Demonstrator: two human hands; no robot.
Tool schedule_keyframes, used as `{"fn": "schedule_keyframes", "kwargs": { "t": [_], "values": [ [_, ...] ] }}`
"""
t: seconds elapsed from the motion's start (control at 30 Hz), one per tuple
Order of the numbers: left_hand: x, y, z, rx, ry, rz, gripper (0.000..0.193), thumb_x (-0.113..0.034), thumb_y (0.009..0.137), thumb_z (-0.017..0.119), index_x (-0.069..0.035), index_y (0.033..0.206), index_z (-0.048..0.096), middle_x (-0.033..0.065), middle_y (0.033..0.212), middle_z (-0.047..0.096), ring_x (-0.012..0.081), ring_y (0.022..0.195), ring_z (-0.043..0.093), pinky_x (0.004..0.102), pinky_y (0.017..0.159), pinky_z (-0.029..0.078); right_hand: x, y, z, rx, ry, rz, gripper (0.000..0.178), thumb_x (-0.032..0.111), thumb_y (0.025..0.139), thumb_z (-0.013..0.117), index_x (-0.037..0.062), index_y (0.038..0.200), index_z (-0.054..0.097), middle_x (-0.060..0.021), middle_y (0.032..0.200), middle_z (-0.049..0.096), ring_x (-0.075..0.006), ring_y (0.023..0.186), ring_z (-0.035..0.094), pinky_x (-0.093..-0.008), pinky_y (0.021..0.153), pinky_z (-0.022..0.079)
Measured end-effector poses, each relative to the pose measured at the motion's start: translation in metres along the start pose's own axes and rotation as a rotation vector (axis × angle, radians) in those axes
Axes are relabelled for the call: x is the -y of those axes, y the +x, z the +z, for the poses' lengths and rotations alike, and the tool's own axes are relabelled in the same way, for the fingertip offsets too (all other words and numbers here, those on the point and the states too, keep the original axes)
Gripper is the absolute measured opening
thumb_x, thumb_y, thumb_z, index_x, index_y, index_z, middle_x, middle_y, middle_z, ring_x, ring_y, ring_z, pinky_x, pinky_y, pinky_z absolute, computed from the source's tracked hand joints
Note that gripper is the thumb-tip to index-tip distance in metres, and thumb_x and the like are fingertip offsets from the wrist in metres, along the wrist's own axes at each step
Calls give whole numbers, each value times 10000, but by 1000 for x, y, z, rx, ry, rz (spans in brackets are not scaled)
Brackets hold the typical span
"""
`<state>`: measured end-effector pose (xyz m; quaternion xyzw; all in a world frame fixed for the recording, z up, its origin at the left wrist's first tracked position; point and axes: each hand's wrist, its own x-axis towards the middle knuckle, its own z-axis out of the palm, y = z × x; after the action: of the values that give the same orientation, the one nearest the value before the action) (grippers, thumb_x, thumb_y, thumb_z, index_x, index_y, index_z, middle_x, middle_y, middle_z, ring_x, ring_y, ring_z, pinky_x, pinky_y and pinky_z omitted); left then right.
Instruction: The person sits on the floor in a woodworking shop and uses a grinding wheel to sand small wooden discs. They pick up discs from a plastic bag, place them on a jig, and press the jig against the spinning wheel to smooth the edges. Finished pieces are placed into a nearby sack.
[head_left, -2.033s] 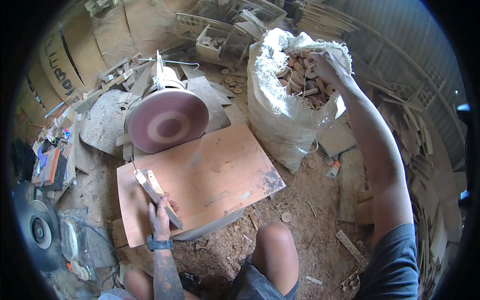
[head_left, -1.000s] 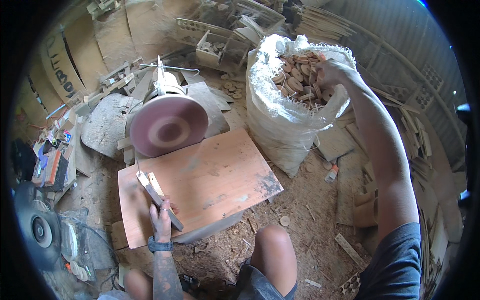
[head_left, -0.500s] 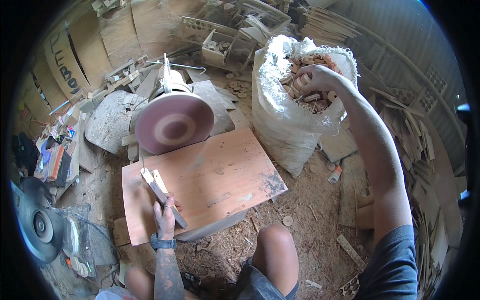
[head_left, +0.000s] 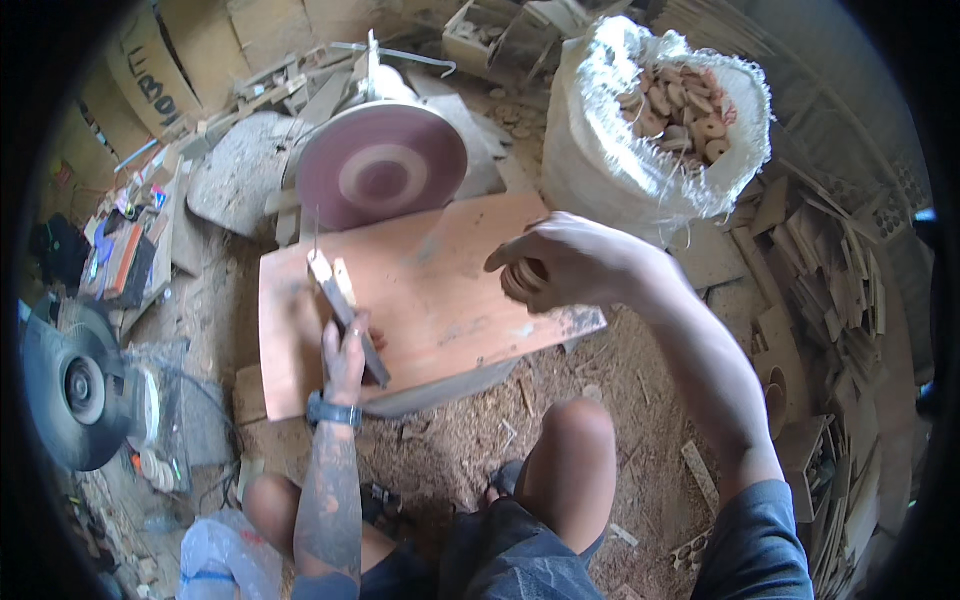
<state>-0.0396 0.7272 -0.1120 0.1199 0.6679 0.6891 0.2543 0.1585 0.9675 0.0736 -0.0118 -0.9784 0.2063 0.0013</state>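
My left hand (head_left: pixel 345 355) is wrapped round a narrow wooden stick (head_left: pixel 335 290), dark along one side and pale at the top. A thin pin juts from the stick's far end. Both rest at the left part of a flat wooden board (head_left: pixel 450 265). Just beyond the board stands a round maroon sanding disc (head_left: pixel 425 150) with paler rings. Above the board's right side, my right hand (head_left: pixel 575 262) has its fingers curled round small wooden discs (head_left: pixel 522 282). Motion blurs that hand, so how many it holds is unclear.
A white woven sack (head_left: pixel 590 170) full of round wooden pieces (head_left: pixel 680 105) stands at the far right. A fan (head_left: pixel 85 385) is at the left. Wood offcuts (head_left: pixel 810 250) are piled along the right, and sawdust covers the floor around my knees.
My right hand has come out of the sack and moved left and nearer, over the board, with wooden discs in it. My left hand keeps its hold on the stick. The view has shifted.
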Motion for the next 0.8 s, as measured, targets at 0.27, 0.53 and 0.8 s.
{"fn": "schedule_keyframes", "kwargs": {
  "t": [0.27,0.53,0.8],
  "values": [
    [4,4,-11,94,-46,49,390,-338,870,640,-18,1077,559,115,823,625,197,686,642,304,557,539,-86,55,118,89,-183,342,365,302,797,711,94,1086,628,-166,1011,645,-317,989,602,-413,861,475],
    [0,0,-10,99,-56,81,334,-280,880,626,-20,1062,524,135,988,617,171,728,625,301,588,562,-94,19,98,-464,317,739,662,549,929,462,13,1315,506,-278,1222,581,-382,1198,534,-429,1046,383],
    [-3,-26,-18,40,71,129,218,-191,909,584,-14,1019,520,105,950,598,110,720,577,262,521,525,-10,58,201,-383,-52,519,510,121,861,546,65,1339,377,-268,1176,467,-448,1023,531,-529,848,469]
  ]
}}
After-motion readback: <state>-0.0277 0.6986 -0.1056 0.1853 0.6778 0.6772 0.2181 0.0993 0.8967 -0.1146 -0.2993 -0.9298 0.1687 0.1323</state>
